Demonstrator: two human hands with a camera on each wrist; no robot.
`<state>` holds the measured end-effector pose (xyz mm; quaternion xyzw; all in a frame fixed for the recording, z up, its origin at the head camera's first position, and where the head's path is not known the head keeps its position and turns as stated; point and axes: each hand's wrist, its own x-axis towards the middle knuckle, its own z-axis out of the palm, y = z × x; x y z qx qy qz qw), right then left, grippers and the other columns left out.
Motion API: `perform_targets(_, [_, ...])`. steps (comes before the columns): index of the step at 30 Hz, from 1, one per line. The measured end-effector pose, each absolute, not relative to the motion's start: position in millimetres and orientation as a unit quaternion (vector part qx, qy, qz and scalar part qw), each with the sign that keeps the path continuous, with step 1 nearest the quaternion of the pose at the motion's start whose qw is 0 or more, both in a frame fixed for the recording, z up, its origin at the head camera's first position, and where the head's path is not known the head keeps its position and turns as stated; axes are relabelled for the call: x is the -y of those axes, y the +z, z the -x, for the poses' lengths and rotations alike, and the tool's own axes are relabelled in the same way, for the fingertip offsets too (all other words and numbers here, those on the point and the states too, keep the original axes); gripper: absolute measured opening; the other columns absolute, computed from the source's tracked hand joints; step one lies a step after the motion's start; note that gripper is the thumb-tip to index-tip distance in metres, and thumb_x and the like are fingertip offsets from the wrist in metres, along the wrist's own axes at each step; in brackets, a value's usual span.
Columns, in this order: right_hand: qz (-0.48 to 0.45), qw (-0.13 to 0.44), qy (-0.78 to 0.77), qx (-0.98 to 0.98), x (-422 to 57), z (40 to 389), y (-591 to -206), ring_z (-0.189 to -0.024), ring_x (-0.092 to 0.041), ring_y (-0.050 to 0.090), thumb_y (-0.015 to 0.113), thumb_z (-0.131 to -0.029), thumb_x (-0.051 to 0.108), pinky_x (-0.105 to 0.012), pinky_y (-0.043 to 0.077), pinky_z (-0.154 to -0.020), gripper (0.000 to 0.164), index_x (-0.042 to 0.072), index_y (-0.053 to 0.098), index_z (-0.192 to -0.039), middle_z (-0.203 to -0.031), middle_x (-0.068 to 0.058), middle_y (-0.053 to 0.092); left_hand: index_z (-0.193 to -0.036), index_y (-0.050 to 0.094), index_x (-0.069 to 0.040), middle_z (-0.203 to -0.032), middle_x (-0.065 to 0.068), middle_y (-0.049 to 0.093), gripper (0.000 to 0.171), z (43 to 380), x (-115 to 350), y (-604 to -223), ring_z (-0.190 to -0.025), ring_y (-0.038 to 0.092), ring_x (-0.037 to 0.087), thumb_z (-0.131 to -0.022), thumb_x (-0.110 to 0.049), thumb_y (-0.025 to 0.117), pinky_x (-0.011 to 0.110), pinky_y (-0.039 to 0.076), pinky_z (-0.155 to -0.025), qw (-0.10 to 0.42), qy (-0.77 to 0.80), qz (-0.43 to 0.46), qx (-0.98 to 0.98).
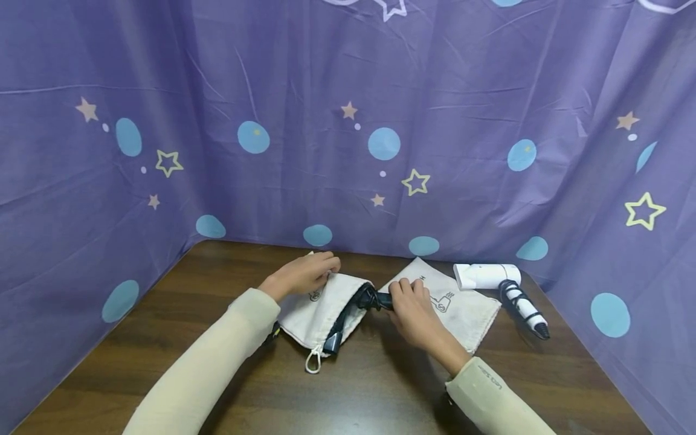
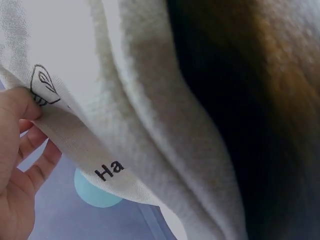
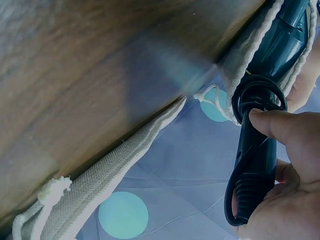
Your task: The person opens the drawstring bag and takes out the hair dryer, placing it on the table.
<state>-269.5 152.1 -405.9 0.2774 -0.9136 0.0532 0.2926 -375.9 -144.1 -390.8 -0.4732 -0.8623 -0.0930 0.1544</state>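
A white cloth drawstring bag [image 1: 339, 296] lies on the table with its mouth towards the right. My left hand [image 1: 308, 273] pinches its upper edge; in the left wrist view, thumb and fingers hold the cloth beside a printed drawing and the letters "Ha" [image 2: 110, 170]. Partly inside the bag is a black hair dryer [image 3: 280, 47]. My right hand [image 1: 415, 311] grips its handle [image 3: 256, 160], which sticks out of the mouth with the cord wound round it. A drawstring loop [image 1: 312, 360] hangs at the bag's near corner. The hair dryer's deeper part is hidden by the cloth.
A second white cloth bag [image 1: 462, 317] with a hair dryer print lies flat under and beyond my right hand. To its right rests a white hair dryer [image 1: 489, 276], black cord wound round its handle. A purple patterned curtain [image 1: 326, 151] stands behind the wooden table [image 1: 348, 405].
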Motion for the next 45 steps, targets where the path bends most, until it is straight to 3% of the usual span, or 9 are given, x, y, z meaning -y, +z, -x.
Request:
perform_targets(10, [-0.278,0.297,0.052,0.912,-153,271,-407,-0.081,-0.034,0.043,0.089,-0.074,0.014,-0.043,0.036,-0.067,0.044,0.003,0.053,-0.098,-0.089,-0.011,0.051,-0.089,0.051,-0.012,-0.086,-0.001,0.039,0.018,380,151,-391,-0.075,0.036,0.015,-0.095,0.005,0.056,0.033,0.032,-0.068,0.110,-0.119,0.426,0.890])
perform_targets(21, [-0.267,0.288,0.053,0.918,-159,273,-406,-0.082,-0.034,0.041,0.088,-0.074,0.013,-0.043,0.036,-0.069,0.046,0.002,0.053,-0.099,-0.091,-0.013,0.051,-0.088,0.055,-0.015,-0.087,0.001,0.046,0.021,384,167,-394,-0.077,0.045,0.017,-0.087,0.006,0.059,0.033,0.041,-0.068,0.087,-0.111,0.371,0.918])
perform_targets(25, [-0.266,0.289,0.050,0.918,-160,273,-405,-0.082,-0.034,0.041,0.086,-0.075,0.013,-0.043,0.035,-0.069,0.043,0.002,0.052,-0.099,-0.091,-0.012,0.051,-0.096,0.057,-0.016,-0.092,-0.001,0.049,0.022,382,160,-390,-0.084,0.047,0.016,-0.086,0.003,0.059,0.034,0.043,-0.075,0.084,-0.133,0.383,0.910])
perform_targets(28, [-0.266,0.289,0.049,0.918,-160,273,-404,-0.082,-0.034,0.042,0.085,-0.075,0.013,-0.043,0.035,-0.068,0.042,0.002,0.052,-0.099,-0.091,-0.012,0.051,-0.104,0.059,-0.015,-0.094,-0.001,0.054,0.022,381,152,-388,-0.087,0.050,0.016,-0.087,-0.001,0.058,0.034,0.045,-0.079,0.083,-0.167,0.416,0.890])
perform_targets(32, [-0.263,0.291,0.053,0.918,-161,273,-405,-0.082,-0.034,0.042,0.085,-0.076,0.012,-0.043,0.036,-0.068,0.041,0.003,0.052,-0.099,-0.092,-0.012,0.052,-0.103,0.060,-0.013,-0.087,-0.002,0.054,0.015,381,142,-386,-0.079,0.050,0.013,-0.093,-0.002,0.056,0.032,0.044,-0.071,0.084,-0.197,0.446,0.869])
perform_targets(39, [-0.266,0.291,0.056,0.917,-160,273,-407,-0.082,-0.035,0.043,0.086,-0.075,0.012,-0.044,0.037,-0.069,0.042,0.002,0.053,-0.099,-0.091,-0.012,0.052,-0.099,0.062,-0.012,-0.083,-0.003,0.052,0.014,380,141,-392,-0.077,0.049,0.009,-0.095,0.001,0.063,0.028,0.044,-0.068,0.115,-0.207,0.442,0.865])
perform_targets(45, [-0.265,0.290,0.065,0.917,-160,272,-409,-0.085,-0.036,0.043,0.088,-0.074,0.012,-0.044,0.037,-0.069,0.044,0.002,0.054,-0.100,-0.091,-0.013,0.053,-0.100,0.063,-0.012,-0.084,-0.003,0.052,0.012,379,144,-395,-0.077,0.049,0.010,-0.097,-0.001,0.063,0.029,0.044,-0.068,0.111,-0.214,0.427,0.872])
